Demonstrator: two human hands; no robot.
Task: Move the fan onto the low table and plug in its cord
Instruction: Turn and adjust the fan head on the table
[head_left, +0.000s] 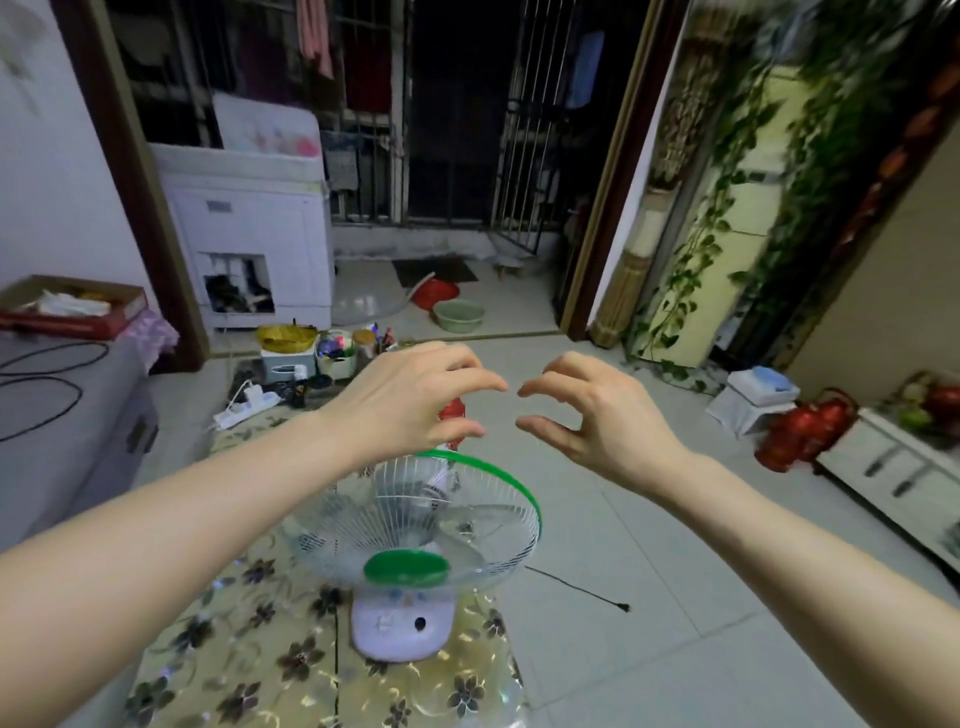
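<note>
A small white fan (415, 535) with a green rim and green hub stands upright on the low table (249, 649), which has a flowered cloth. Its white base sits near the table's right edge. The fan's black cord (576, 587) runs off to the right, and its plug (621, 606) lies loose on the tiled floor. A white power strip (247, 408) lies at the table's far end. My left hand (410, 400) and my right hand (592, 410) hover above the fan, fingers curled and apart, holding nothing.
Jars, a yellow bowl and small boxes crowd the table's far end (311, 348). A grey bed (62, 415) with black cables lies at left. A white cabinet (893, 478) and red items (800, 426) stand at right. Basins (457, 314) sit by the doorway.
</note>
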